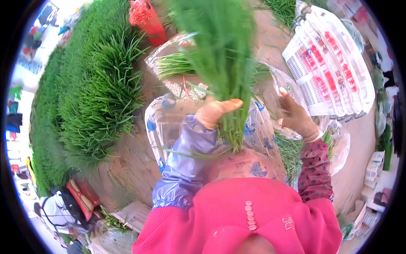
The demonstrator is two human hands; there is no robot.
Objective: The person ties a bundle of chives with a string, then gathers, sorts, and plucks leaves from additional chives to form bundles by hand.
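A large bunch of long green stalks [230, 80] is gripped near its lower end by my left hand [215, 111], the thumb lying across it. The leafy upper part is blurred. My right hand [294, 112] is apart from the bunch, its fingers spread and nothing in them, beside a clear plastic bag [283, 82]. Under the bunch, a clear plastic sheet with blue prints [169, 106] covers my lap. Beyond my left hand, a smaller bunch of stalks [173, 65] lies on a patterned cloth [158, 53].
A long heap of green stalks [97, 84] stands along the left. Stacked white bags with red print [325, 63] are at the upper right. A red container with red ties [152, 25] is at the top. Loose green trimmings [289, 156] lie below my right hand.
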